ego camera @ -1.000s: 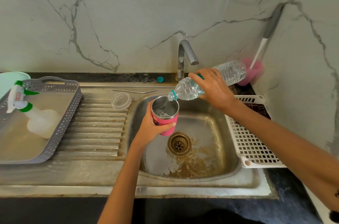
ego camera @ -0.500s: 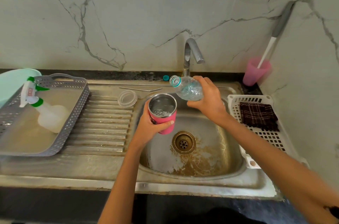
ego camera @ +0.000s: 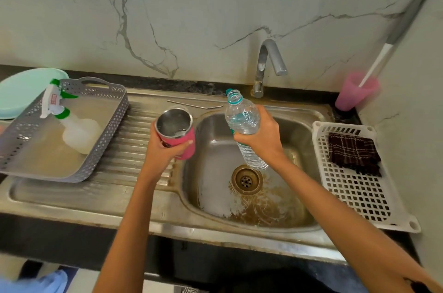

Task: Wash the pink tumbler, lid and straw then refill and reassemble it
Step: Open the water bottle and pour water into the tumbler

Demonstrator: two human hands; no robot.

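Tumbler [ego camera: 176, 135] is gripped by the left hand [ego camera: 165, 151] over the drainboard, water visible inside, so refilling looks underway. Bottle [ego camera: 243, 122] is clasped upright in the right hand [ego camera: 260, 135]. Further back, the straw [ego camera: 194, 104] is left lying, so reassembly isn't done yet.

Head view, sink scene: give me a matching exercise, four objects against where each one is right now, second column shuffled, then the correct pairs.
Objects:
1. pink tumbler
2. water bottle
3. metal straw
4. spray bottle

Places:
A. lying in the grey perforated tray
B. held in the right hand, neck pointing up
C. flat on the steel ledge behind the basin
D. held in the left hand, over the drainboard

Pairs: 1-D, 2-B, 3-C, 4-A
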